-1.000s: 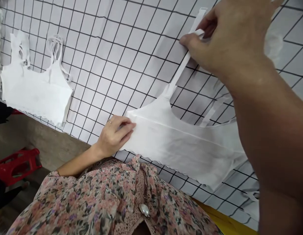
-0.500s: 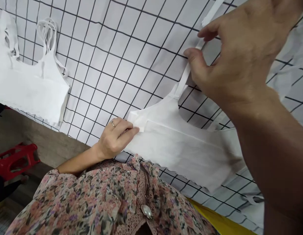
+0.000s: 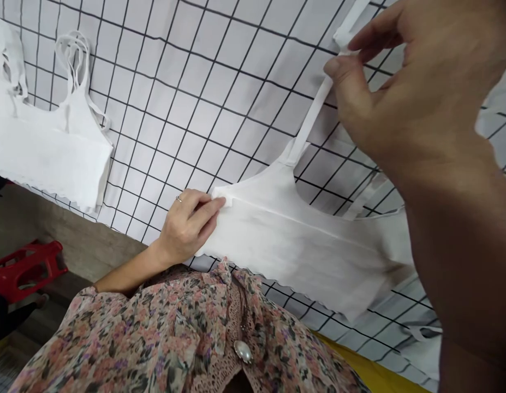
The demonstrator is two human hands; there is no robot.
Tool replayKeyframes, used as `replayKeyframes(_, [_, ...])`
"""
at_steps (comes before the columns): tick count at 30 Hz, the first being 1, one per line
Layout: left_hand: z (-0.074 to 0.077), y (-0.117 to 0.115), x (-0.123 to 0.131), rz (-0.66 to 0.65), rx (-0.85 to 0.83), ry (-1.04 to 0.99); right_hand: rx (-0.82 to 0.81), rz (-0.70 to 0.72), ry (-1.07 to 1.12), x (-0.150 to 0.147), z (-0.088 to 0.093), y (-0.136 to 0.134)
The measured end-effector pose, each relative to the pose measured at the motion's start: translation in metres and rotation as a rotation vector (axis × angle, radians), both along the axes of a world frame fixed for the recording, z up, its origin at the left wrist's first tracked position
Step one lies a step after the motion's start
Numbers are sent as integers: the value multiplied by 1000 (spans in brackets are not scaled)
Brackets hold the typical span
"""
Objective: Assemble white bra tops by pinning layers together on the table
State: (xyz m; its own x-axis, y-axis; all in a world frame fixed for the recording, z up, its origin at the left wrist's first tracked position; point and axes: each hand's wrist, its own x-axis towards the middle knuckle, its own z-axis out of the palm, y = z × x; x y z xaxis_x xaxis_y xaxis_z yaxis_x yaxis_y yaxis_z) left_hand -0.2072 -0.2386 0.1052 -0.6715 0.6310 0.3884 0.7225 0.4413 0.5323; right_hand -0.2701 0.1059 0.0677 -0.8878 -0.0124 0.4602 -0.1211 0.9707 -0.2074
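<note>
A white bra top [image 3: 269, 229] lies spread on the grid-patterned table cloth, its scalloped hem towards me. My left hand [image 3: 189, 224], with a ring on one finger, pinches the folded edge at the top's left end. Up at the right, my right hand [image 3: 412, 87] has thumb and fingers closed on the shoulder strap [image 3: 312, 120], which runs taut up from the cup. Just beyond those fingertips the strap bunches into a small lump. My right forearm hides part of the bra top's right end.
More white bra tops with looped straps [image 3: 48, 147] lie at the left. Another white garment [image 3: 424, 349] is partly seen at lower right. A red plastic stool [image 3: 31, 267] stands on the floor at left. Something yellow [image 3: 359, 363] shows below the table edge.
My right hand has shifted slightly right, and its thumb and fingers have closed together on the strap. My left hand has moved a little left and up along the fabric edge.
</note>
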Motion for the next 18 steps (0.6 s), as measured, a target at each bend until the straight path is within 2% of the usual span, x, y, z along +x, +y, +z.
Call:
replayKeyframes(2, [-1, 0, -1, -37, -9, 54, 8, 95, 29, 10, 15, -18])
replayKeyframes(6, [0, -1, 1, -92, -35, 80, -88, 433, -4, 50, 39, -75])
replayKeyframes(9, [3, -1, -2, -120, -21, -9, -69, 495, -54, 81, 41, -102])
replayKeyframes(13, [6, 2, -18, -50, 14, -110, -27, 523, 8, 102, 33, -100])
replayKeyframes(15, [7, 5, -28, -7, -57, -99, -39, 534, 5, 106, 29, -93])
replayKeyframes(18, [7, 10, -38, -32, -167, -120, -58, 519, -40, 110, 22, -86])
